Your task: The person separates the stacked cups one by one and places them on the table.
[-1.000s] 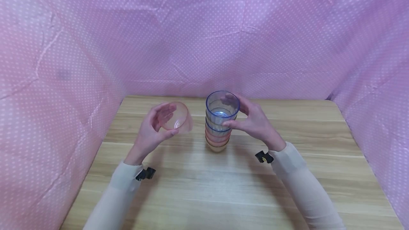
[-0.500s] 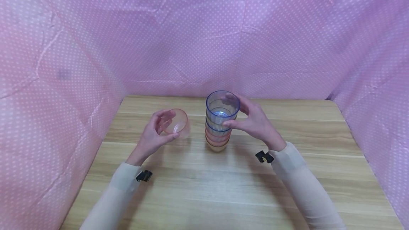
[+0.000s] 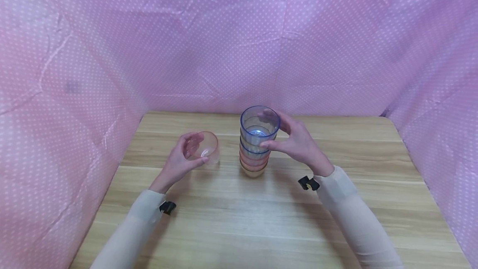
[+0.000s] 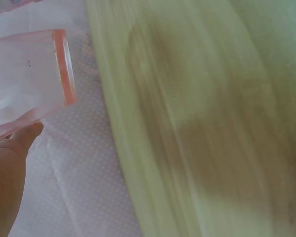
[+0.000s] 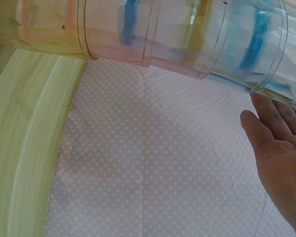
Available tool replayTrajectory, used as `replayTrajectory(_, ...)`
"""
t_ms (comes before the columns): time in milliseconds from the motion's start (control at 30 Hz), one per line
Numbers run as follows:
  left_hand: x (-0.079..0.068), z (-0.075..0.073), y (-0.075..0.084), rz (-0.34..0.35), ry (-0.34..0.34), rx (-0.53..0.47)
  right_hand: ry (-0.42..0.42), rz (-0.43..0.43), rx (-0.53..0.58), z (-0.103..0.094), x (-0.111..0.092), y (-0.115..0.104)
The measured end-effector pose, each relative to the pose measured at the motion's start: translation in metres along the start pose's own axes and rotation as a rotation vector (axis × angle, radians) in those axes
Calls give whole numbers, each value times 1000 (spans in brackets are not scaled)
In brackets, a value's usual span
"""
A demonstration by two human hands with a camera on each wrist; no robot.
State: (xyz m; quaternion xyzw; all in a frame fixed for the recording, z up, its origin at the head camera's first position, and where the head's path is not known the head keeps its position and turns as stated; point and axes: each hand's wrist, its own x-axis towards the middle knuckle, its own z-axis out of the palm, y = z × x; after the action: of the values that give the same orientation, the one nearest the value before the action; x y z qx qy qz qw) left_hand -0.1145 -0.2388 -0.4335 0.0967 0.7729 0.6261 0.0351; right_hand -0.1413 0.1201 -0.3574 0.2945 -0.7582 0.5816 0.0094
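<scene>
On the left side of the table my left hand (image 3: 178,161) holds a clear pinkish cup (image 3: 212,149) upright, thumb in front and fingers behind it. The left wrist view shows that cup's orange band (image 4: 65,66) at its base, with part of the hand (image 4: 9,173) below. A tall stack of nested see-through cups stands in the middle. My right hand (image 3: 300,142) grips its top blue-rimmed cup (image 3: 249,130) from the right. Below it come yellow, blue, pink and yellow layers (image 3: 252,173). In the right wrist view the stack (image 5: 172,37) lies across the top, above the right hand (image 5: 281,148).
Both hands work over a light wood-grain table (image 3: 242,219). Pink cloth with white dots (image 3: 224,45) hangs behind it and along both sides, close to the table's back edge. Black clips (image 3: 309,183) sit at both wrists.
My left hand has lowered the pinkish cup toward the table and a little nearer to me, slowing by now. The right hand and the stack have stayed where they were.
</scene>
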Motion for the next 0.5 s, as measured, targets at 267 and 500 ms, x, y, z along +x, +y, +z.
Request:
replayTrajectory(267,-2,0,-15,-24,-26,13,-5,-19,-2,0,-3,1)
replayTrajectory(500,-5,-2,-24,-38,-21,20,-10,-24,-4,-1,-5,2)
